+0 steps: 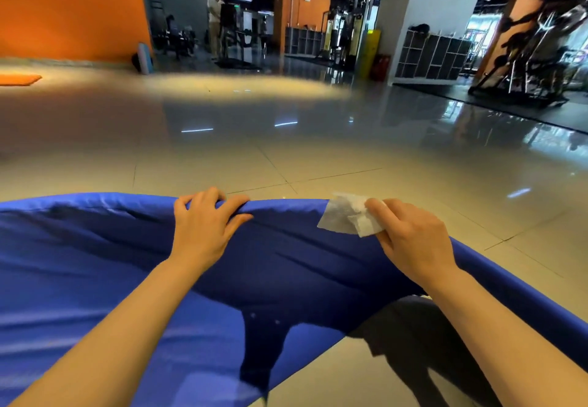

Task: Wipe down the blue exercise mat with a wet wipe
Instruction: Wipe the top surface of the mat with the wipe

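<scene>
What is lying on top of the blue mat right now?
On the blue mat, the left hand grips its far edge, and the right hand presses a white wet wipe near that edge. The mat beneath the wipe, hands and forearms is hidden.

We see the mat [95, 263] spread on the floor [286, 158] before us. Our left hand [203, 225] grips its far edge; to its right, our right hand [410, 241] presses the wipe [343, 216] on that same edge.
</scene>
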